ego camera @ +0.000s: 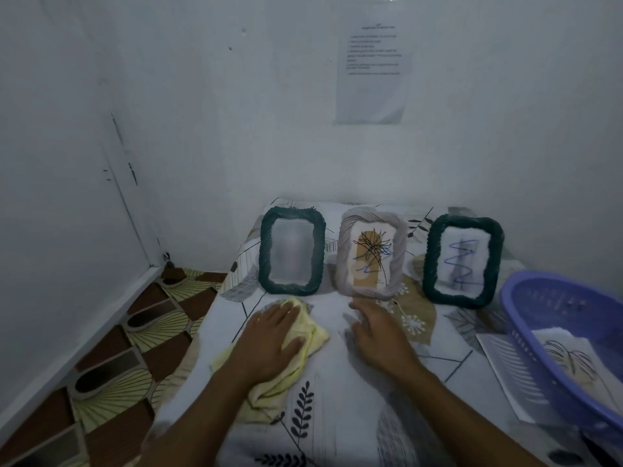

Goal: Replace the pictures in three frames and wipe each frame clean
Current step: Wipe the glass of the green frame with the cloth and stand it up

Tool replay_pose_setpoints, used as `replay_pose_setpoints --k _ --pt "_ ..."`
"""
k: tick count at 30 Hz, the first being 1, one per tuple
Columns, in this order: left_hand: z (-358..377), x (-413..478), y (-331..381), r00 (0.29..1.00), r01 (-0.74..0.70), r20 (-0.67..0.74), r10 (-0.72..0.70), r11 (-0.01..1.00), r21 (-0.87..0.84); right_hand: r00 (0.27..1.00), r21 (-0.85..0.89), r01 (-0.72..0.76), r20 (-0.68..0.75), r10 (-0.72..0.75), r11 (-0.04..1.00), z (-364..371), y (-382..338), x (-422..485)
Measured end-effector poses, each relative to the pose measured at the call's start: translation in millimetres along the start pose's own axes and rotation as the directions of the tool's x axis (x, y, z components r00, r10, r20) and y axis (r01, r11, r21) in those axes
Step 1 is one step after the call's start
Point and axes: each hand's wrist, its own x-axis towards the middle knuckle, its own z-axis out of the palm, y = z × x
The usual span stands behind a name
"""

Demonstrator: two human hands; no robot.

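Note:
Three frames stand in a row against the wall at the back of the bed. The left green frame (291, 251) shows a plain pale pane. In the grey middle frame (372, 251) sits a plant drawing with a blue scribble. A blue zigzag picture fills the right green frame (463, 261). A yellow cloth (305, 345) lies crumpled before the left frame, and my left hand (269, 342) rests flat on it with fingers spread. My right hand (379, 333) hovers or rests open on the sheet just below the grey frame, holding nothing.
A purple plastic basket (539, 335) sits at the right edge with a plant picture (569, 360) inside; another sheet of paper (502, 365) lies partly under it. The patterned bedsheet (354, 409) covers the surface. Patterned floor lies to the left, and a printed notice (372, 69) hangs on the wall.

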Motion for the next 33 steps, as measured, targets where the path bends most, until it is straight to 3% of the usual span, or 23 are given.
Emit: replay_pose_setpoints --k 5,9,18,24,27,30,33 --pt "7.5 -14.3 22.6 0.997 0.072 0.024 -0.074 0.996 0.042 0.998 -0.347 0.020 -0.043 -0.037 0.938 -42.3 50.4 -51.2" --pt "6.7 -18.2 27.2 0.996 0.077 0.049 -0.081 0.994 0.082 0.999 -0.481 -0.006 -0.047 -0.018 0.877 -45.8 73.4 -70.0" --pt "-7.3 -17.1 2.5 0.974 0.204 0.071 -0.215 0.969 0.139 0.999 -0.484 -0.015 -0.047 -0.009 0.875 -45.4 74.9 -70.7" --pt "-5.8 8.2 48.3 0.995 0.090 -0.040 -0.086 0.991 0.097 0.999 -0.474 -0.034 -0.051 0.011 0.880 -46.6 72.8 -71.7" --pt "8.6 20.0 78.1 1.000 0.016 0.001 -0.016 0.997 0.071 0.997 -0.477 -0.075 -0.051 0.057 0.876 -47.2 72.2 -72.0" --pt "27.1 19.3 89.0 0.998 0.012 0.061 -0.020 0.990 0.140 0.995 -0.464 -0.097 -0.039 0.089 0.881 -46.5 73.9 -71.5" --pt "27.4 18.7 91.4 0.999 0.044 0.019 -0.046 0.994 0.104 0.996 -0.451 -0.093 -0.049 0.080 0.888 -45.6 74.6 -70.6"
